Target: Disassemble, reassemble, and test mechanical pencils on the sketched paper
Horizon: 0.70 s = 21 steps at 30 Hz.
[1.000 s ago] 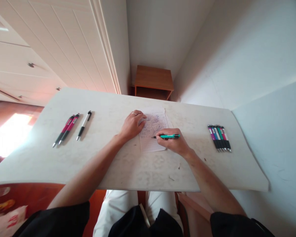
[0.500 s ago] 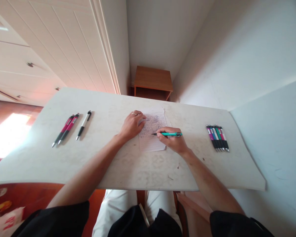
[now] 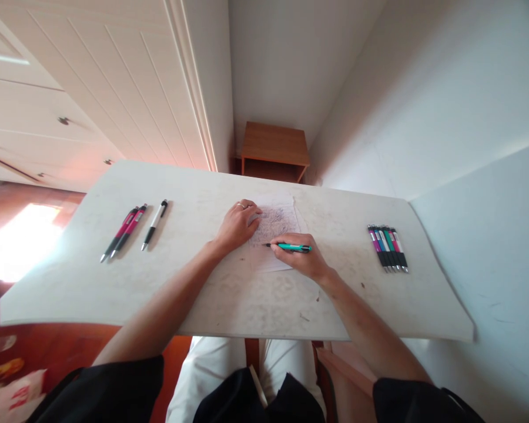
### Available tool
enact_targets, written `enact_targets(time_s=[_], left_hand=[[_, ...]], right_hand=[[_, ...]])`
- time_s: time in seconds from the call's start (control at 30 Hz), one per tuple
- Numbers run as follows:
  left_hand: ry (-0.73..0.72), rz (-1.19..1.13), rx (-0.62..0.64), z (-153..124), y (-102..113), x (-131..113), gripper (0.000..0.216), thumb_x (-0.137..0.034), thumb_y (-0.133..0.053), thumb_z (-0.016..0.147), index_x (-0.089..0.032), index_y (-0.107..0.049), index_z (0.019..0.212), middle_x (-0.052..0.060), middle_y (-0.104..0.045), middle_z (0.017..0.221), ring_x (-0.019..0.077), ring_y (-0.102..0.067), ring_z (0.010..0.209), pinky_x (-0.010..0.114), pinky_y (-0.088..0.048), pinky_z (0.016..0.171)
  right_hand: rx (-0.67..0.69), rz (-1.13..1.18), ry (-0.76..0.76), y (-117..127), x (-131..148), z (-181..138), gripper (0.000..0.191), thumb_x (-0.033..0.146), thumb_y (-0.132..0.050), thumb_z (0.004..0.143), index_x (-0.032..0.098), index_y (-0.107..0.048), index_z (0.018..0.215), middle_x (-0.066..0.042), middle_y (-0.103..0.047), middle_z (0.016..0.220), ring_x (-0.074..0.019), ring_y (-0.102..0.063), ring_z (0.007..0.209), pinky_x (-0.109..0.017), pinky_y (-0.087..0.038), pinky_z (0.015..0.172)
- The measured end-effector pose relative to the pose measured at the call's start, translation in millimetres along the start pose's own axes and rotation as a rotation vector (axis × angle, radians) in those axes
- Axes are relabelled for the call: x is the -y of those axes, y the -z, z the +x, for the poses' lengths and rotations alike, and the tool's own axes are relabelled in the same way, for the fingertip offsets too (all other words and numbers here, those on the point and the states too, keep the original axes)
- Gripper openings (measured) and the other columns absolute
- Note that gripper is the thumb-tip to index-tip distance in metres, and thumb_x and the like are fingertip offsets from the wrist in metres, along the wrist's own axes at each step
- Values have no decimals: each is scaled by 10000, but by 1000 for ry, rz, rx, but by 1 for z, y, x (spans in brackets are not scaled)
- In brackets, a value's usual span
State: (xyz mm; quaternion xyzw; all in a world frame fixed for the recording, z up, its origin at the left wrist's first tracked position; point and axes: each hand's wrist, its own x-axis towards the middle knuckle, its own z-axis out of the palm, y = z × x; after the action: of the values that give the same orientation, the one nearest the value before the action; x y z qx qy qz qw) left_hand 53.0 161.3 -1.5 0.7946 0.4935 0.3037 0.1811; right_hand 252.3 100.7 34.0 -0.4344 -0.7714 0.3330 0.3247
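Observation:
A sheet of paper lies on the white table, its upper part covered in dense dark scribbles. My right hand grips a teal pen with a black tip end, the point down at the paper just below the scribbled area. Resting on the paper's left edge, my left hand lies with its fingers stretched out and a ring on one finger. It holds nothing.
Two pink pens and a white pen lie on the table's left side. A row of several coloured pens sits at the right. Beyond the far edge stands a brown wooden stand; a wall borders the right.
My right hand has moved left and slightly down across the paper with the teal pen. My left hand stays in place on the paper. The view has shifted slightly.

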Motion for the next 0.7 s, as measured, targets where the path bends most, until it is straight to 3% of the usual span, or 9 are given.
enact_targets(time_s=[0.1,0.4,0.7], left_hand=[[-5,-6,-8,0,0,1,213,-212,-525,831,-191,-657,997,89,-597,1088,222,-562,1020,371,-452,947],[-14,-13,-9,1,1,1,215,-226,-521,831,-185,-657,992,93,-600,1070,221,-568,1003,374,-459,934],[0,-25,-3,1,3,-1,213,-221,-526,822,-189,-656,986,93,-606,1063,222,-573,998,379,-461,932]], right_hand=[[14,13,6,-2,0,0,139,228,-580,806,192,-714,792,-26,-712,761,-154,-647,691,-239,-472,673],[-139,65,-114,-4,-11,-2,166,290,-584,817,179,-707,823,-30,-692,756,-149,-612,652,-233,-465,632],[-162,56,-84,-1,-10,-3,180,325,-587,820,187,-700,848,-35,-687,773,-149,-600,651,-243,-470,641]])
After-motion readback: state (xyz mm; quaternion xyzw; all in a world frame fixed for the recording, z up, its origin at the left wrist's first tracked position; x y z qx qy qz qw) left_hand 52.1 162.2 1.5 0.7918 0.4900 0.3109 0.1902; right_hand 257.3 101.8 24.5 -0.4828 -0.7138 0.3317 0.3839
